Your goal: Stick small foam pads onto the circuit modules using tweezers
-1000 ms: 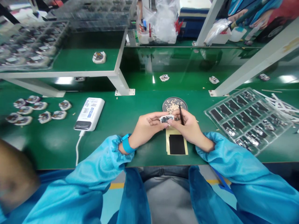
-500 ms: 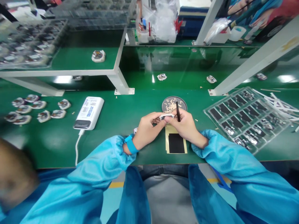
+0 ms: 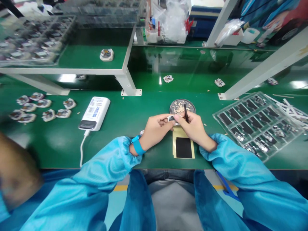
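Left hand [image 3: 156, 129] and right hand [image 3: 192, 127] close together, fingers [image 3: 161, 117] bent, forearms [image 3: 106, 168] angled inward

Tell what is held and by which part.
The left hand and right hand hold a white-rimmed electronic module by opposite sides; the right also grips a slim black tool low down.

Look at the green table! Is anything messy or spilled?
Yes, a little: white strips lie crisscrossed in a loose heap at the right, and some tan bits sit outside the round dish holding many similar ones, perhaps spilled.
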`<state>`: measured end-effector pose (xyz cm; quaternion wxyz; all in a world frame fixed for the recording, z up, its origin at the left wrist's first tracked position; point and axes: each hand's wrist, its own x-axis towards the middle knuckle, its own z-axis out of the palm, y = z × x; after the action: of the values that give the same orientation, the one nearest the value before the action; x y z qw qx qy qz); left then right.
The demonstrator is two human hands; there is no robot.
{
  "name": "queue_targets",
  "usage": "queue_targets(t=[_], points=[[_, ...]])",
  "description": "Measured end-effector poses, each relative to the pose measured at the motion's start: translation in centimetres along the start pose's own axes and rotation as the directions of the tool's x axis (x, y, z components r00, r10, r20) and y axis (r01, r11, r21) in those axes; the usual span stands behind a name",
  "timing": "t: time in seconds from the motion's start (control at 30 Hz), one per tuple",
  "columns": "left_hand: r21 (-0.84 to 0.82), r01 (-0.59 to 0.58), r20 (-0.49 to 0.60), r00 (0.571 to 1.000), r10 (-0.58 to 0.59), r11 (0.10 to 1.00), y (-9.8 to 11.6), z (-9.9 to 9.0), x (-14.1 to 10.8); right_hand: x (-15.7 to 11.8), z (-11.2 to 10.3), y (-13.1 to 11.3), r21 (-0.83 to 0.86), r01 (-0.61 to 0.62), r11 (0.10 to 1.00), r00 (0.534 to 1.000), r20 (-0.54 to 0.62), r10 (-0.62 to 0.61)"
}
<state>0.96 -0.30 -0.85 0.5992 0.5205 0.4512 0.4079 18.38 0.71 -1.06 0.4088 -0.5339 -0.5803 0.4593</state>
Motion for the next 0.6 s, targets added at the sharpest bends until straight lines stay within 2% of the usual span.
queue_targets(t=[0.13,0.23,0.3,0.4,0.5,0.6], points=[[0.049,-0.005,0.0,1.0,0.005,0.999,-0.2,-0.3,-0.1,0.4,-1.0,0.4,-0.019,0.037,0.999,0.999,0.019,-0.037],[0.2,-0.104,-0.016,0.994,0.11,0.974,-0.3,-0.4,-0.5,0.4,-2.0,-0.1,-0.146,0.205,0.968,0.976,-0.045,-0.214],[0.308,-0.183,-0.012,0.981,0.196,0.934,-0.3,-0.3,-0.7,0.4,-2.4,-0.5,-0.209,0.352,0.912,0.931,-0.022,-0.364],[0.382,-0.264,-0.007,0.957,0.288,0.886,-0.4,-0.3,-0.8,0.5,-2.8,-0.7,-0.243,0.536,0.809,0.844,0.113,-0.525],[0.399,-0.292,0.008,0.949,0.315,0.869,-0.6,-0.3,-0.7,0.7,-3.1,-0.4,-0.23,0.633,0.739,0.774,0.187,-0.605],[0.405,-0.297,0.014,0.948,0.319,0.865,-0.7,-0.3,-0.7,0.7,-3.3,-0.1,-0.218,0.682,0.699,0.732,0.226,-0.643]])
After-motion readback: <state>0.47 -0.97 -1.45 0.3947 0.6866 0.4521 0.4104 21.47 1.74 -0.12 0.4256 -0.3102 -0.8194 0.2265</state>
